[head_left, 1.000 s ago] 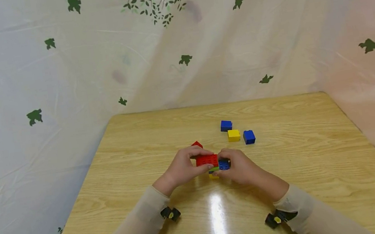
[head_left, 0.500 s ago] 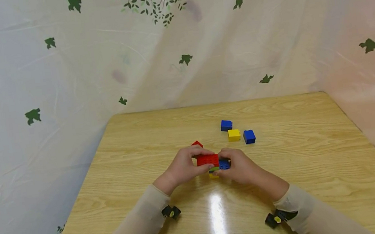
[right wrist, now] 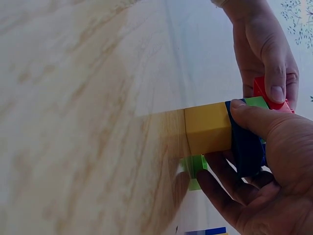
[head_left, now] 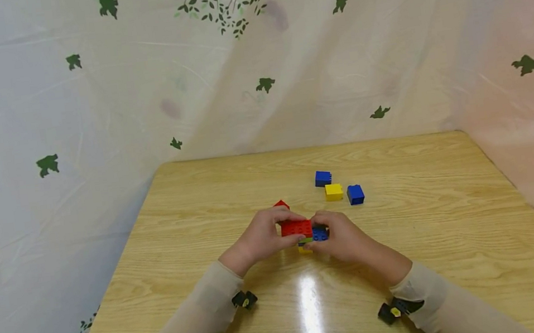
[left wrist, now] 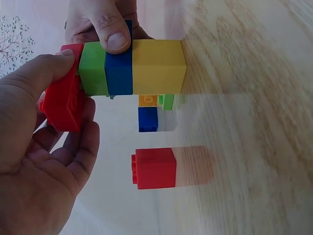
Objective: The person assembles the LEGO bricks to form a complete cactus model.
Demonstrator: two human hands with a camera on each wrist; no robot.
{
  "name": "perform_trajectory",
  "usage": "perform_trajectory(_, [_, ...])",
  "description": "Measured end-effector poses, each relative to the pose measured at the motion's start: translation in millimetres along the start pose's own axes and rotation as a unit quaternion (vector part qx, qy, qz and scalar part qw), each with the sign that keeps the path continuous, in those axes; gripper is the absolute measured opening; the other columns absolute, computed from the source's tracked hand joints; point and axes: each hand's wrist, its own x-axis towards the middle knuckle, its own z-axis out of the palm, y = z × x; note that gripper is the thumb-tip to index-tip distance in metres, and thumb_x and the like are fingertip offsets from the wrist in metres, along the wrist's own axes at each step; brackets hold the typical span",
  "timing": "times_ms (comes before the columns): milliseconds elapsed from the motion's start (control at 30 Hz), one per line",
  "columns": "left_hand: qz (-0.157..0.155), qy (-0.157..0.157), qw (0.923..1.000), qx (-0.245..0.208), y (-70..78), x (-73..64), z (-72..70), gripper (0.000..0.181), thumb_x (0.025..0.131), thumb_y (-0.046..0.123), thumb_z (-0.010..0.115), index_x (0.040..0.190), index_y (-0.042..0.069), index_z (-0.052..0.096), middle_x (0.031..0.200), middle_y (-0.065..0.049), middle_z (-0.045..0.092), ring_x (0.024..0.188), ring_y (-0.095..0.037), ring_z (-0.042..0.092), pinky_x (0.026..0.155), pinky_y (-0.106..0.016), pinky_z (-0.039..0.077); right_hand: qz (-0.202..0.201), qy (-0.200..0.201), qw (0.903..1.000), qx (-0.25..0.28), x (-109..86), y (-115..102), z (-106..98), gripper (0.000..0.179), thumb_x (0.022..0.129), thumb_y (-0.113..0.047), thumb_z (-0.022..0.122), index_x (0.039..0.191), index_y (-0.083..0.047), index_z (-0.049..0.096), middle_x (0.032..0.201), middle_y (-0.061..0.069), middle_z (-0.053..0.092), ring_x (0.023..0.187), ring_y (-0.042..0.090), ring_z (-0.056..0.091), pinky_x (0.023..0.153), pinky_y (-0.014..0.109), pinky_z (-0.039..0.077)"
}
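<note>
A small tower of toy building blocks stands between the two hands. In the left wrist view its yellow block (left wrist: pixel 159 67) is at the table, followed upward by a blue block (left wrist: pixel 119 73), a green block (left wrist: pixel 94 68) and a red block (left wrist: pixel 66 93) on top. My left hand (head_left: pixel 260 239) pinches the red block between thumb and fingers. From the other side, my right hand (head_left: pixel 342 238) holds the blue block, thumb on its near face. That blue block juts out to the right of the tower, its studs showing in the head view.
A loose red block (head_left: pixel 281 204) lies behind my left hand. Farther back on the wooden table (head_left: pixel 426 179) are a yellow block (head_left: pixel 333 192), a blue block (head_left: pixel 322 178) and another blue block (head_left: pixel 356 195). The right wrist view shows a green block (right wrist: pixel 198 166) beyond the tower.
</note>
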Motion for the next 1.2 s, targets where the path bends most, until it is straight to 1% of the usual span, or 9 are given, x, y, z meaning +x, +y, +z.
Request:
perform_trajectory(133, [-0.006,-0.011,0.9999,0.005,1.7,0.9,-0.7,0.031,0.090,0.014,0.085,0.120,0.014,0.078,0.109,0.008,0.073,0.089,-0.011,0.062,0.077,-0.030,0.057,0.001,0.000,1.0000,0.000,-0.2,0.8,0.5,0.028,0.087,-0.026,0.089,0.109,-0.018,0.074,0.100,-0.008,0.064,0.087,0.017,0.056,0.074,0.031,0.050])
perform_trajectory(233, [-0.010,-0.016,0.9998,0.005,2.5,1.5,-1.0,0.031,0.090,0.014,0.085,0.120,0.014,0.078,0.111,0.008,0.074,0.091,-0.010,0.063,0.080,-0.029,0.057,0.000,0.000,1.0000,-0.001,-0.4,1.9,1.0,0.028,0.087,-0.026,0.089,0.109,-0.018,0.074,0.100,-0.008,0.065,0.088,0.017,0.056,0.076,0.031,0.050])
perform_trajectory(400, [-0.011,-0.018,0.9997,0.013,3.4,2.1,-1.7,0.031,0.090,0.014,0.086,0.120,0.014,0.078,0.112,0.007,0.074,0.095,-0.008,0.064,0.083,-0.027,0.056,-0.005,-0.001,1.0000,-0.001,-0.3,1.7,1.1,0.028,0.087,-0.025,0.089,0.110,-0.019,0.074,0.102,-0.009,0.065,0.089,0.017,0.057,0.080,0.033,0.050])
perform_trajectory(500, [-0.016,-0.019,0.9996,0.010,3.2,2.3,-1.8,0.032,0.089,0.013,0.086,0.120,0.014,0.078,0.111,0.008,0.074,0.095,-0.009,0.064,0.082,-0.028,0.057,-0.008,-0.001,1.0000,-0.001,0.1,1.0,1.1,0.028,0.087,-0.024,0.089,0.109,-0.018,0.074,0.102,-0.009,0.066,0.090,0.017,0.057,0.080,0.033,0.050])
perform_trajectory(700, [-0.026,-0.018,0.9995,-0.003,2.6,3.0,-1.5,0.031,0.089,0.010,0.086,0.119,0.015,0.079,0.105,0.010,0.071,0.089,-0.013,0.061,0.076,-0.027,0.056,-0.003,-0.007,0.9999,0.010,0.5,-0.4,0.0,0.028,0.087,-0.022,0.089,0.111,-0.017,0.075,0.103,-0.008,0.067,0.091,0.017,0.058,0.081,0.032,0.051])
perform_trajectory(833, [-0.030,-0.016,0.9994,0.000,2.8,3.6,-0.9,0.031,0.089,0.012,0.086,0.119,0.017,0.080,0.105,0.012,0.071,0.088,-0.013,0.061,0.075,-0.026,0.056,-0.001,-0.007,0.9999,0.012,-0.1,-1.5,-1.1,0.028,0.087,-0.021,0.089,0.111,-0.017,0.075,0.104,-0.007,0.067,0.091,0.017,0.058,0.082,0.033,0.051])
perform_trajectory(1067, [-0.032,-0.013,0.9994,-0.002,1.8,3.1,0.4,0.031,0.088,0.011,0.086,0.119,0.016,0.079,0.104,0.010,0.071,0.088,-0.013,0.060,0.075,-0.027,0.056,0.003,-0.007,1.0000,-0.001,-0.7,-2.5,-1.0,0.028,0.087,-0.024,0.089,0.110,-0.017,0.075,0.104,-0.007,0.066,0.091,0.017,0.058,0.083,0.032,0.051])
perform_trajectory(1200, [-0.033,-0.010,0.9994,-0.002,2.4,2.7,1.2,0.032,0.088,0.009,0.087,0.118,0.016,0.079,0.106,0.010,0.072,0.090,-0.012,0.061,0.079,-0.029,0.056,0.003,-0.008,1.0000,0.001,-1.1,-3.0,-1.0,0.028,0.087,-0.023,0.089,0.110,-0.017,0.074,0.103,-0.007,0.066,0.090,0.017,0.057,0.081,0.032,0.051])
